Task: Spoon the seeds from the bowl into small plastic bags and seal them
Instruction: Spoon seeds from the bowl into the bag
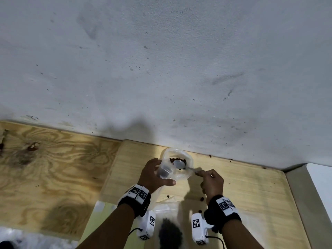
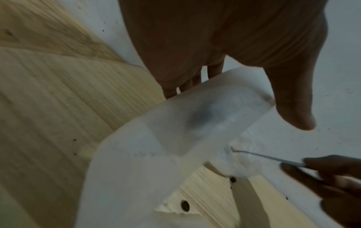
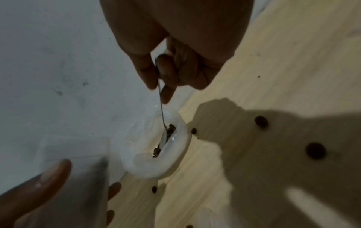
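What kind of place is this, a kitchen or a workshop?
Hard to say; probably a plain home or workshop bench. A bare plywood top and a pale wooden board stand against a scuffed white wall, with loose seeds scattered about.

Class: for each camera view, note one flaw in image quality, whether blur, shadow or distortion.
Head view: wide-angle bending; hand shadows on the wall. Left wrist: dim, the plastic bag smeared by blur. Right wrist: dark hand shadow across the board, loose seeds soft.

Wall [image 1: 179,60] rises right behind the bowl [image 1: 186,172], blocking reach beyond the spoon [image 1: 179,164] grip. Left of it, the held plastic bag [image 1: 164,172] crowds the rim. Board [image 1: 251,191] right of the grip lies open, loose seeds [image 1: 202,198] scattered nearer.
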Demonstrator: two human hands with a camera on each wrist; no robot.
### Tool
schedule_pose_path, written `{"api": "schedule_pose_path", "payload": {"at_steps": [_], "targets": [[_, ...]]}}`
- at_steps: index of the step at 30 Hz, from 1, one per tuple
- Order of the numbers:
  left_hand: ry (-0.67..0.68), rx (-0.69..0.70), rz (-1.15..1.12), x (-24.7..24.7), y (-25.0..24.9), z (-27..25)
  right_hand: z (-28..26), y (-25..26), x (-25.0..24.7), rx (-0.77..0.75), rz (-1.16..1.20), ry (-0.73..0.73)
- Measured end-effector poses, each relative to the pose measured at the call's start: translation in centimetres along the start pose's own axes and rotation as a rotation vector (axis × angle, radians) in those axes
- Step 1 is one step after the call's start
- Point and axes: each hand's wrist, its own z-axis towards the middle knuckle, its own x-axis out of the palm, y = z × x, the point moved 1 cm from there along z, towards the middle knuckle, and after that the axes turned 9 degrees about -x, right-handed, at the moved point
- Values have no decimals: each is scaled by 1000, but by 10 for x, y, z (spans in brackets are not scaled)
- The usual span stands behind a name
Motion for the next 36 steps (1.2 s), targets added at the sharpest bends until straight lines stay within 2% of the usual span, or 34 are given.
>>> {"api": "schedule_pose_path", "payload": {"at_steps": [3, 6, 7, 9, 10, 12, 14, 17, 20, 24, 26, 29, 33, 36], "targets": [[-38, 40, -39, -1, -1, -12, -6, -10, -3, 80, -113, 131], [-39, 93, -37, -1, -4, -22, -17, -12, -15, 29, -319, 152], [-39, 118, -23, 0, -7, -25, -23, -7, -19, -36, -362, 125], [-43, 171, 8, 1, -12, -30, -40, 13, -23, -237, -286, 106], [-41, 187, 19, 3, -15, -32, -49, 24, -22, -325, -202, 168], [-43, 244, 47, 7, -23, -36, -66, 46, -18, -456, -123, 393], [-29, 281, 63, 12, -30, -38, -73, 62, -12, -524, -212, 560], [-8, 298, 56, 15, -42, -41, -66, 74, -10, -632, -490, 492], [13, 260, -2, 12, -51, -40, -53, 81, -13, -649, -438, 393], [-135, 170, -178, 3, -64, -37, -48, 90, -21, -675, -291, 248], [-142, 182, -209, 3, -69, -36, -47, 92, -23, -635, -174, 216], [-93, 184, -291, 5, -74, -38, -45, 91, -24, -547, -37, 226], [-15, 163, -274, 9, -74, -39, -46, 94, -24, -407, 31, 348], [-1, 161, -221, 14, -68, -35, -45, 93, -27, -391, 30, 401]]}}
